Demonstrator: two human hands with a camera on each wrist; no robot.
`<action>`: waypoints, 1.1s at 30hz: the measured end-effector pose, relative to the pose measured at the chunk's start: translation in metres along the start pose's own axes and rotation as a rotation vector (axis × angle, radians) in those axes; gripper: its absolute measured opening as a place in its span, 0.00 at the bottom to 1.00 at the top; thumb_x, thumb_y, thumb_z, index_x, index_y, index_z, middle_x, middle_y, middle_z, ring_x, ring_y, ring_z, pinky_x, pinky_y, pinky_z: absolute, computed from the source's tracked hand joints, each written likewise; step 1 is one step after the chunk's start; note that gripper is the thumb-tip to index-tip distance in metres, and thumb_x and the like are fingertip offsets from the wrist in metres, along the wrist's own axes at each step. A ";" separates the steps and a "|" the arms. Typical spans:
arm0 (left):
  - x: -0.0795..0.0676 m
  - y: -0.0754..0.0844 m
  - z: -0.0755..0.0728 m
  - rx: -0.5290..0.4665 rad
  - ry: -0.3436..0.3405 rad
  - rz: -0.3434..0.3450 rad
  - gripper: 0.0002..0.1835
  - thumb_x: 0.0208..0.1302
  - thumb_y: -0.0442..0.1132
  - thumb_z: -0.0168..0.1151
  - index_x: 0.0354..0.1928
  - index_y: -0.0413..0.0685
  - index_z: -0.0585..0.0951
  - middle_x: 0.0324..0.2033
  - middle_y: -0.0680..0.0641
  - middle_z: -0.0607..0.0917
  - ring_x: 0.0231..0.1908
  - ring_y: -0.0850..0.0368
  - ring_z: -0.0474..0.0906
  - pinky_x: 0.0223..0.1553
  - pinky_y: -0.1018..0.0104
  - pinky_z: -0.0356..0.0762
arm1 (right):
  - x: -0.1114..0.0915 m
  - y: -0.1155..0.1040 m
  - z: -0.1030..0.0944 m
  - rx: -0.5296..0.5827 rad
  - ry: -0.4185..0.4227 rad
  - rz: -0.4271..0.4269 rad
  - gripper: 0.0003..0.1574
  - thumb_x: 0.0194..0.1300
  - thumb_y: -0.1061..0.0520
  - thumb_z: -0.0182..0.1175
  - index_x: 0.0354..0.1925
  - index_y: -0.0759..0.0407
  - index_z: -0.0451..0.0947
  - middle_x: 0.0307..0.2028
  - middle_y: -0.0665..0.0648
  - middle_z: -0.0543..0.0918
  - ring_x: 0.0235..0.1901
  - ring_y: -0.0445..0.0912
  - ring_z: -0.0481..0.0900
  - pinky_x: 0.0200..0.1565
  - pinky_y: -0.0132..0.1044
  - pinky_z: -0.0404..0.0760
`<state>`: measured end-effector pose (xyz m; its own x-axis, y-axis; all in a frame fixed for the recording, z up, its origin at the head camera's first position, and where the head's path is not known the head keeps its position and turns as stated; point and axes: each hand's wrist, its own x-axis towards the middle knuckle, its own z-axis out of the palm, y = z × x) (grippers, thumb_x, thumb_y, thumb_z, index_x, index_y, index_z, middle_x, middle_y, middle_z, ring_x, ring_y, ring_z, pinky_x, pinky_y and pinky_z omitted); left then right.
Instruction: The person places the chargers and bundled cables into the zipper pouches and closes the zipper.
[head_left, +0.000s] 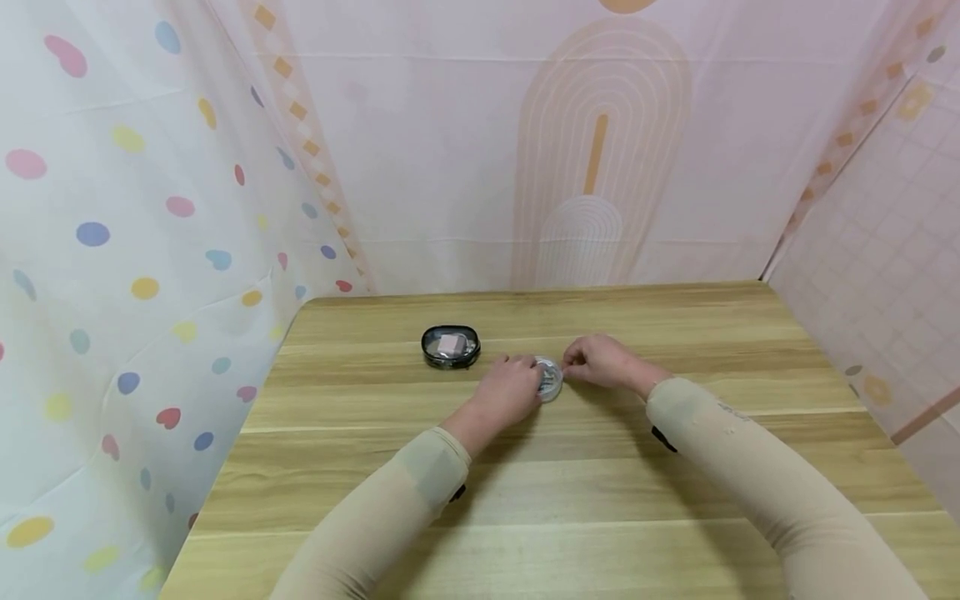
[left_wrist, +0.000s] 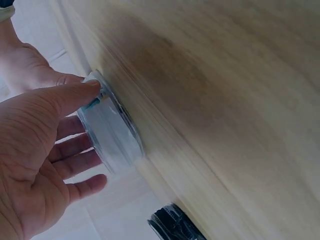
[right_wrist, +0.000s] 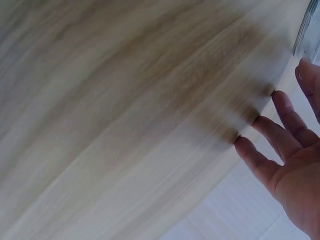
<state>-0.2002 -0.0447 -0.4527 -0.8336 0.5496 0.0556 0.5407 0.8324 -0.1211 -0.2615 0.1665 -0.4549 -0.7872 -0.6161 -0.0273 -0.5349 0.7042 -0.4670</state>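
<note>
A round, clear container [head_left: 550,380] with something silvery-green inside lies on the wooden table in the head view. My left hand [head_left: 512,387] grips it from the left; in the left wrist view the thumb presses the near side of the container [left_wrist: 112,131] and the fingers reach round the far side. At its right edge is my right hand [head_left: 602,361], with bent fingers. The right wrist view shows three of that hand's fingertips [right_wrist: 245,145] at the tabletop and another by the container's edge. Whether thumb and forefinger pinch anything there is hidden.
Left of the hands stands a small oval case [head_left: 450,347] with black edging, a clear top and a pinkish item inside. The wooden table [head_left: 570,500] ends at the back against patterned curtains [head_left: 450,167], which also hang at both sides.
</note>
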 end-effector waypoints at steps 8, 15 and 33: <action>0.000 -0.001 0.000 0.003 -0.002 0.036 0.20 0.68 0.51 0.74 0.52 0.44 0.88 0.50 0.45 0.91 0.48 0.50 0.89 0.59 0.53 0.85 | 0.003 -0.003 0.001 -0.069 0.020 0.004 0.06 0.72 0.56 0.70 0.39 0.57 0.90 0.36 0.52 0.92 0.35 0.41 0.82 0.43 0.41 0.85; 0.002 -0.001 -0.001 -0.013 -0.004 0.011 0.16 0.68 0.50 0.74 0.47 0.46 0.90 0.45 0.45 0.92 0.44 0.51 0.90 0.54 0.55 0.85 | 0.003 -0.003 0.001 -0.039 0.007 0.017 0.05 0.72 0.57 0.70 0.39 0.57 0.90 0.37 0.52 0.92 0.37 0.41 0.84 0.44 0.41 0.86; 0.004 0.001 0.000 0.000 -0.006 -0.014 0.13 0.67 0.48 0.75 0.45 0.48 0.91 0.45 0.47 0.93 0.44 0.52 0.90 0.53 0.55 0.84 | 0.004 -0.003 -0.001 -0.011 -0.020 0.044 0.04 0.72 0.58 0.69 0.40 0.56 0.90 0.37 0.51 0.92 0.37 0.41 0.83 0.44 0.39 0.85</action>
<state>-0.2028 -0.0418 -0.4522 -0.8415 0.5378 0.0514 0.5294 0.8398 -0.1202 -0.2630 0.1621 -0.4523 -0.8039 -0.5912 -0.0653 -0.5031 0.7344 -0.4556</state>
